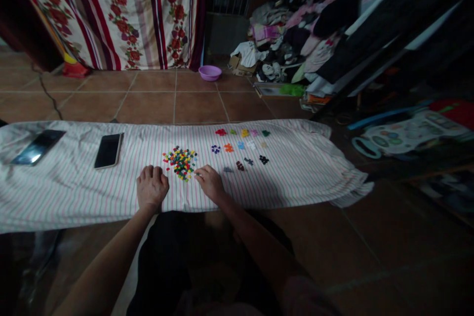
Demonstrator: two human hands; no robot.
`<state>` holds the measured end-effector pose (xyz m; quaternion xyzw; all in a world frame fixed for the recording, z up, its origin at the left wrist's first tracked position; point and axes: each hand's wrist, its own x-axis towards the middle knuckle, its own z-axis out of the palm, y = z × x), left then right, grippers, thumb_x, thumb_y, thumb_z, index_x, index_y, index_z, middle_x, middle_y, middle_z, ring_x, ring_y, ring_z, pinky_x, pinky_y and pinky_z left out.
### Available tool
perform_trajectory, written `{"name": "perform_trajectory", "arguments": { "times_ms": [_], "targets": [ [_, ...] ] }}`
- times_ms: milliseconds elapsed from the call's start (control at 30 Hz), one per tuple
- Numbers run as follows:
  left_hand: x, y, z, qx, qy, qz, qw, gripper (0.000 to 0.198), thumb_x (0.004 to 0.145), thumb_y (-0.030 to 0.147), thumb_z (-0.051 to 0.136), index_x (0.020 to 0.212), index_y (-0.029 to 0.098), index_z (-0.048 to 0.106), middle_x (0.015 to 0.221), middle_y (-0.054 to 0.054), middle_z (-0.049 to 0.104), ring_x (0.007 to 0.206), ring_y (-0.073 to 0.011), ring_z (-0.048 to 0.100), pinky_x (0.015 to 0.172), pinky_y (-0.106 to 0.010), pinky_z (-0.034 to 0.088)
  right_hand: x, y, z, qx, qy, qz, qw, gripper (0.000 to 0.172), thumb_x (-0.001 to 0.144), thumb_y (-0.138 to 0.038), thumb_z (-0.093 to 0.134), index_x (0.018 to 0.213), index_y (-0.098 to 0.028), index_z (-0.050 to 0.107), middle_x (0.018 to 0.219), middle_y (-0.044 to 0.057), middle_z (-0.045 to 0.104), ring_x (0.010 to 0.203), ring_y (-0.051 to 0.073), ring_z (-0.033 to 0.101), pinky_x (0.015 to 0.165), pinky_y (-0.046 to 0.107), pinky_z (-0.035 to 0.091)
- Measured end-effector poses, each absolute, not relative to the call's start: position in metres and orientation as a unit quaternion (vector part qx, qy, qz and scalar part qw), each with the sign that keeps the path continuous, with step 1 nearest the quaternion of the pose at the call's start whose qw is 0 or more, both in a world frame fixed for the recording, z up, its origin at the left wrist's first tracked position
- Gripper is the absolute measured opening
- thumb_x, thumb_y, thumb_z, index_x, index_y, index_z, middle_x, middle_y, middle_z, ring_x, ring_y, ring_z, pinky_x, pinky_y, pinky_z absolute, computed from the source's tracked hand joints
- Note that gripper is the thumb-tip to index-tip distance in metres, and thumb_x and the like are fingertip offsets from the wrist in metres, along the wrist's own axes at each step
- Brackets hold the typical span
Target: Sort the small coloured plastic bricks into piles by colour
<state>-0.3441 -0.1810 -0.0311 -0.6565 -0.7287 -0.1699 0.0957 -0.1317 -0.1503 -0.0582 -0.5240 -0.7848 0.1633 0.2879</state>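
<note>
A mixed heap of small coloured cubes (181, 162) lies on the striped cloth between my two hands. My left hand (152, 187) rests on the cloth to the left of the heap, its fingers curled under and nothing visible in them. At the heap's lower right edge, my right hand (209, 181) pinches with thumb and forefinger; a tiny dark green cube (198, 174) shows at the fingertips. Sorted by colour, little clusters sit to the right, among them a red cluster (220, 132), an orange cluster (228, 147), a brown cluster (240, 165) and a black cluster (263, 159).
The striped cloth (296, 177) covers a long, narrow surface. A phone (108, 151) and a glossy dark tablet-like device (39, 147) lie on its left. Beyond are a purple basin (210, 73), a floral curtain (122, 15) and heaped clothes (292, 34).
</note>
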Motion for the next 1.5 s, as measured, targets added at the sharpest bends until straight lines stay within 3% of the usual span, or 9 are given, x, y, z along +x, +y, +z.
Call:
{"name": "perform_trajectory", "arguments": {
  "times_ms": [1000, 1333, 1500],
  "targets": [
    [-0.346, -0.181, -0.036, -0.662, -0.720, -0.175, 0.115, 0.022, 0.089, 0.027, 0.042, 0.098, 0.018, 0.060, 0.111, -0.013, 0.058, 0.107, -0.0281, 0.052, 0.082, -0.039, 0.038, -0.103, -0.152, -0.049, -0.508, -0.753, 0.197, 0.370, 0.029, 0.098, -0.026, 0.041, 0.102, -0.022, 0.069, 0.096, 0.006, 0.069, 0.093, 0.017, 0.063, 0.086, 0.029, 0.050],
    [-0.348, -0.180, -0.040, -0.661, -0.721, -0.176, 0.115, 0.023, 0.089, 0.028, 0.042, 0.101, 0.018, 0.059, 0.115, -0.014, 0.058, 0.108, -0.0284, 0.052, 0.083, -0.039, 0.038, 0.004, -0.097, -0.019, -0.611, -0.640, 0.067, 0.462, 0.035, 0.094, -0.030, 0.038, 0.099, -0.018, 0.071, 0.096, 0.011, 0.068, 0.097, 0.022, 0.060, 0.092, 0.035, 0.048],
    [-0.348, -0.181, -0.039, -0.664, -0.718, -0.166, 0.125, 0.025, 0.090, 0.028, 0.041, 0.102, 0.018, 0.059, 0.115, -0.014, 0.058, 0.109, -0.0286, 0.052, 0.083, -0.040, 0.039, 0.071, -0.064, -0.024, -0.700, -0.566, 0.031, 0.434, 0.031, 0.087, -0.027, 0.044, 0.098, -0.016, 0.071, 0.095, 0.013, 0.068, 0.094, 0.024, 0.059, 0.091, 0.038, 0.047]
  ]
}}
